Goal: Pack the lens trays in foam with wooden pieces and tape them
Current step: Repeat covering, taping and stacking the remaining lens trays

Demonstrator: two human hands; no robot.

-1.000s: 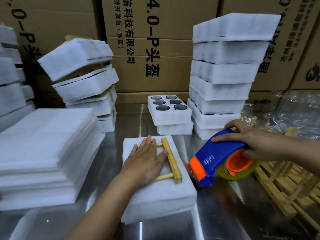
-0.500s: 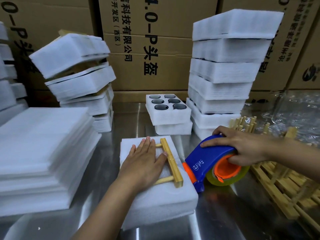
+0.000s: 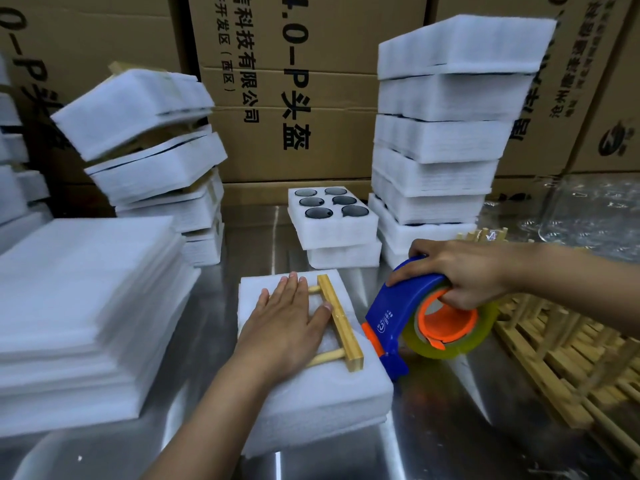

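Now, left hand (image 3: 287,323) flat atop wooden piece (image 3: 341,323) on foam (image 3: 322,400); right hand (image 3: 460,271) tight around tape dispenser (image 3: 394,306).

The foam block (image 3: 311,403) looks matt and a bit fuzzy, and the wooden piece (image 3: 341,327) on it is smooth, pale wood. The tape holder (image 3: 391,306) is shiny plastic. The surface (image 3: 450,427) is shiny metal, and the boxes (image 3: 339,161) at 12 o'clock are dull cardboard.

bare left hand (image 3: 287,327), bare right hand (image 3: 460,271), bare forearms (image 3: 207,410), short fingernails (image 3: 327,306)
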